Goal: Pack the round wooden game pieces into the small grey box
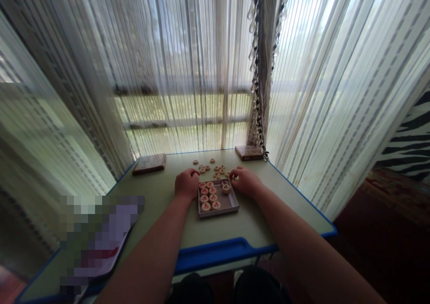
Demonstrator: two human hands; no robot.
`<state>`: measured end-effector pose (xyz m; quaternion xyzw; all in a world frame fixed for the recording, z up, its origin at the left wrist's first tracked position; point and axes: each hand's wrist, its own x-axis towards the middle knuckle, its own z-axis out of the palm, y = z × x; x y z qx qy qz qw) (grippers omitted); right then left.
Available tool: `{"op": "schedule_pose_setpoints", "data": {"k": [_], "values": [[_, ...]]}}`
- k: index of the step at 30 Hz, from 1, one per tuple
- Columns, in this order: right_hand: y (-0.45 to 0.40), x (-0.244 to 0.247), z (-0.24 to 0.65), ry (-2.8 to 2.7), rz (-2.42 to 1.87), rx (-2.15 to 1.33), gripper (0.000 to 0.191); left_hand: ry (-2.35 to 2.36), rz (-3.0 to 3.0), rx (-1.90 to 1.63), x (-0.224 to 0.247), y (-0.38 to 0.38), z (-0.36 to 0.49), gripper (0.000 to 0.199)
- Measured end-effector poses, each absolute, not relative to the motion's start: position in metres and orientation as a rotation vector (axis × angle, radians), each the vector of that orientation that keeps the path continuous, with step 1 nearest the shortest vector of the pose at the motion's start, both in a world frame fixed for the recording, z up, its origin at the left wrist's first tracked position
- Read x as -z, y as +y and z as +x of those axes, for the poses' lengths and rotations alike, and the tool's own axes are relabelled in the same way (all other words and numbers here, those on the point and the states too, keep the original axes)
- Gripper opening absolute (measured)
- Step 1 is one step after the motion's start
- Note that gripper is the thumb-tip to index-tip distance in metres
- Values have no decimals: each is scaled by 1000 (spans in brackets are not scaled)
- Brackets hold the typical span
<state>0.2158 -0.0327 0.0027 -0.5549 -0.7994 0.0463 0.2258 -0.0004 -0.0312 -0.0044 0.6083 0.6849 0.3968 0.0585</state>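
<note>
Indoors, a blue-edged table [161, 219] beside sheer curtains [188, 71].

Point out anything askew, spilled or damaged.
Nothing looks spilled or damaged. Loose pieces lie scattered beyond the tray, unlike the red-marked pieces in two columns inside it. Oddly, a pixelated patch covers part of the table at left.

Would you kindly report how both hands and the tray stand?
Left hand by far left corner, right hand by far right; grips unclear. Tray holding red-marked pieces at left. Loose pieces just beyond.
</note>
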Motion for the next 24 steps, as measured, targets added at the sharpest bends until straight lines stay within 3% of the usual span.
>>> {"op": "schedule_pose_setpoints", "data": {"k": [8,24], "values": [[-15,7,216,-2087,-1418,-96,34,2076,1817,-1204,5,-32,-1,26],[-14,14,217,-2079,-1378,-155,26,2078,1812,-1252,7,-28,-2,23]]}}
